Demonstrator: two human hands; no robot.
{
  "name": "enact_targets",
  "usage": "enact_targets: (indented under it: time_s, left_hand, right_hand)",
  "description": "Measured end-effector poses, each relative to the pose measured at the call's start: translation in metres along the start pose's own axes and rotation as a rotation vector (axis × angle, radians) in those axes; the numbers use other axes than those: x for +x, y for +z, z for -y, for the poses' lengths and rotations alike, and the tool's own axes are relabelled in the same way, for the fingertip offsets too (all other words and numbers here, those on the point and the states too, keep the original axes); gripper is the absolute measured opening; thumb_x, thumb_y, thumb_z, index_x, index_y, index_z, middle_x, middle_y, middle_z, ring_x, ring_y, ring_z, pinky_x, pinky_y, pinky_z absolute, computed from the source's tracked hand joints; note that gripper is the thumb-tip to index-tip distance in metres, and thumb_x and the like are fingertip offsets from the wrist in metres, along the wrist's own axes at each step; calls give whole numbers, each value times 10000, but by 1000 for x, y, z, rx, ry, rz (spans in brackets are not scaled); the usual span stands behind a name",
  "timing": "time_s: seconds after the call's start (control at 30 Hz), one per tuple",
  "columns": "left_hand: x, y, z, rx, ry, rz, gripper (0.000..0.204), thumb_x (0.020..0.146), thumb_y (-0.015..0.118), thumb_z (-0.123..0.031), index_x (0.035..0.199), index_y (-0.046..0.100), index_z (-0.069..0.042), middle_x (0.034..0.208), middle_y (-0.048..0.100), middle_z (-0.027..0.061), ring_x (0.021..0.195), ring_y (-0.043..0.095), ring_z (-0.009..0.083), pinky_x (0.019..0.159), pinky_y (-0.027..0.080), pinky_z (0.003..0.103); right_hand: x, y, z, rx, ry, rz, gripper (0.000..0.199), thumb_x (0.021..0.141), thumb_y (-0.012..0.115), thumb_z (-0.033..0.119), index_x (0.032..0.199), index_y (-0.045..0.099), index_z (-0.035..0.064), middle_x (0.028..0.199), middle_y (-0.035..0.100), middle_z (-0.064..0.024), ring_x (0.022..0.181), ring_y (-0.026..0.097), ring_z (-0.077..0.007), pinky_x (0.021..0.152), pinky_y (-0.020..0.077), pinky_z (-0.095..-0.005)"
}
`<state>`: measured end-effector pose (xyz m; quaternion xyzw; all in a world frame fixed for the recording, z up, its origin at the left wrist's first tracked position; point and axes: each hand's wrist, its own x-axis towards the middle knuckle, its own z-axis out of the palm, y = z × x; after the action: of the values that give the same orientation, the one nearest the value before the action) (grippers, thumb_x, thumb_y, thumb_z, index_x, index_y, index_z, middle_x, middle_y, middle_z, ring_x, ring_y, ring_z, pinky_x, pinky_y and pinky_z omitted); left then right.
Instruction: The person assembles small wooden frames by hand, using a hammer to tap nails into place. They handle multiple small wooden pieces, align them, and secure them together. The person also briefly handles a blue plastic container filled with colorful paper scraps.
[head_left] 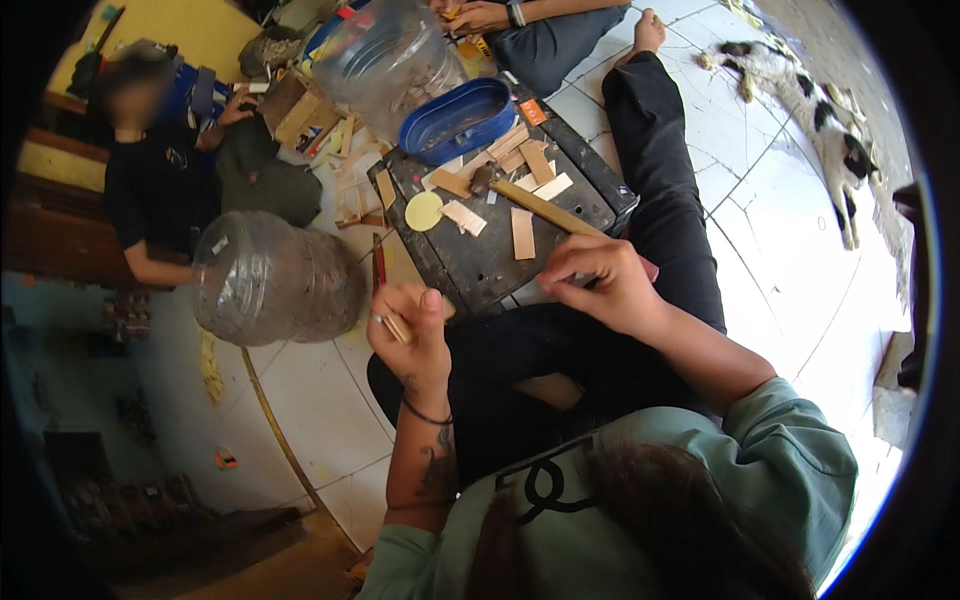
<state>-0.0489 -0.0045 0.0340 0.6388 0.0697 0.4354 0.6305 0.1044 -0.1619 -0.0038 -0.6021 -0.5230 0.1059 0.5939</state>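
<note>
My left hand [412,335] is closed around a small piece of light wood [397,327], held above my lap. To its right, my right hand [608,282] has thumb and forefinger pinched together; anything between them is too small to make out. A hammer [548,210] has its head over a low black table [470,265], and its handle runs up behind my right hand. Whether my other fingers grip the handle is hidden. Small wooden pieces [523,234], a round yellow disc [424,211] and a blue oval tub [458,120] rest on the table.
A clear plastic container [275,278] lies on the tiles at left, touched by a seated person [155,190]. Another large clear container [385,65] stands beyond the table, near another person's hands [475,18]. Wood scraps [350,190] lie between. A cat [815,115] stretches out at right.
</note>
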Motion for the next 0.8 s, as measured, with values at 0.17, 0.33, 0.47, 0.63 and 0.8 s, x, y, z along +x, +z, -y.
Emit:
enact_targets:
  time_s: [0.17, 0.33, 0.47, 0.63, 0.8]
  left_hand:
    - [-26, 23, -13, 676, -218, 331, 195, 761, 696, 1, 945, 643, -34, 787, 610, 4, 539, 384, 34, 521, 332, 179]
    - [-44, 35, 2, 588, -241, 336, 172, 753, 705, 19, 918, 658, 4, 864, 644, 51, 563, 419, 36, 507, 345, 189]
    - [-47, 32, 2, 649, -270, 317, 137, 763, 696, 6, 889, 641, 1, 858, 646, 91, 667, 565, 150, 602, 441, 241]
    - [-47, 32, 6, 658, -187, 294, 114, 769, 686, 15, 860, 619, 3, 830, 633, 85, 655, 548, 150, 595, 432, 244]
    - [-52, 32, 15, 585, -185, 206, 124, 770, 691, 31, 868, 619, 4, 812, 616, 40, 546, 381, 29, 499, 324, 189]
  right_hand:
    - [-10, 1, 21, 146, 194, 51, 258, 751, 660, -24, 988, 572, 27, 762, 643, -62, 690, 634, -145, 593, 501, -262]
    - [-16, 1, 28, 85, 196, 104, 270, 757, 664, 10, 972, 502, 32, 715, 638, -72, 675, 648, -209, 604, 509, -306]
    - [-14, 5, 34, -255, 40, 141, 256, 768, 655, 61, 976, 507, 46, 730, 610, -101, 714, 629, -288, 615, 505, -366]
    - [-11, 9, 36, -235, 56, 124, 256, 764, 649, 68, 981, 514, 62, 742, 600, -99, 738, 618, -298, 631, 500, -394]
    - [-9, 10, 33, -164, 89, 134, 271, 748, 657, 53, 981, 519, 67, 756, 611, -78, 752, 621, -287, 644, 502, -391]
